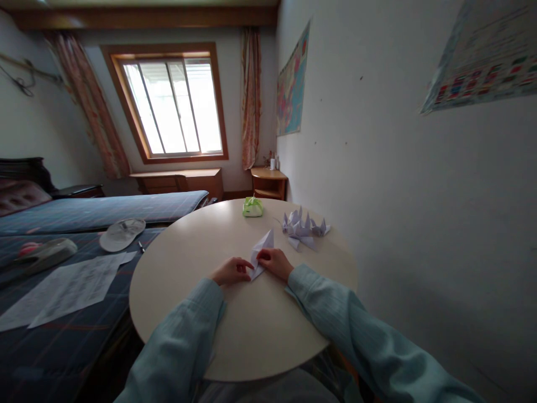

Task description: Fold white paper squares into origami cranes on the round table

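Note:
A folded sheet of white paper (264, 243), pointed at its far end, lies on the round table (176, 280) between my hands. My right hand (273, 262) is closed on its right side, with thumb and fingertips pinching the paper. On the left, my left hand (233, 271) has its fingers curled and its fingertips at the paper's near left edge. The fingertips partly cover the folds there. Beyond my right hand sits a pile of folded paper cranes (302, 226), their points sticking up.
A green and white tissue pack (252, 207) stands near the table's far edge. To the left is a bed with printed sheets (79, 285), a white cap (121, 234) and a pen (141, 247). A white wall (403, 224) runs close along the right side.

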`<act>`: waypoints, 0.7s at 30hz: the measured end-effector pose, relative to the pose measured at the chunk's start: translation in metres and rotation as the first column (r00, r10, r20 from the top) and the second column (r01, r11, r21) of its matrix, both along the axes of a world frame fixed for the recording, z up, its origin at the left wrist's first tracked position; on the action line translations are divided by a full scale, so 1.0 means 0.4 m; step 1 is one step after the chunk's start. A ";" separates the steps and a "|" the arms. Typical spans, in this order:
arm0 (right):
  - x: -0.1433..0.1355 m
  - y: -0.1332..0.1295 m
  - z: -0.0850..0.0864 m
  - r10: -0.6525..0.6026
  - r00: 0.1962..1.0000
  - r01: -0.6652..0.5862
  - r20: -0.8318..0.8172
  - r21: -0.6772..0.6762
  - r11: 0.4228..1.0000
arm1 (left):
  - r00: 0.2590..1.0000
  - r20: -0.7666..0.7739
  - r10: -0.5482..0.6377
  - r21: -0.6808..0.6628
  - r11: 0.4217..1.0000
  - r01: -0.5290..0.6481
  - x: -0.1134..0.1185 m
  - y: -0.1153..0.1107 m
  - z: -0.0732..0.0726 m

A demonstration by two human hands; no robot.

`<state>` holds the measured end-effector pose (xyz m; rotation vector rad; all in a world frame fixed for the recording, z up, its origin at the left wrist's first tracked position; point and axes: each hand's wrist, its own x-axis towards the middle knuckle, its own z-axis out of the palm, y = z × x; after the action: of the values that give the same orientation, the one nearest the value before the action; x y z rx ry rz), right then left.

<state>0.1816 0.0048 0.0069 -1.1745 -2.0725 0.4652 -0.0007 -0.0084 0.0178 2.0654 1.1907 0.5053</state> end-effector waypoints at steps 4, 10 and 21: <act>-0.001 0.000 0.001 -0.009 1.000 0.009 0.007 0.003 1.000 | 1.000 0.000 -0.005 0.002 1.000 0.005 -0.002 0.003 -0.002; 0.000 -0.001 0.003 -0.010 1.000 0.010 0.013 0.002 1.000 | 1.000 -0.001 -0.006 0.017 1.000 0.006 -0.004 0.006 -0.007; -0.002 -0.001 0.001 0.048 0.998 -0.048 -0.027 -0.018 0.999 | 0.989 -0.033 0.147 0.175 0.975 -0.139 0.007 0.021 -0.028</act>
<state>0.1807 0.0042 0.0071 -1.1252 -2.0812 0.5208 0.0021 -0.0002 0.0067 2.1556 1.3722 0.6525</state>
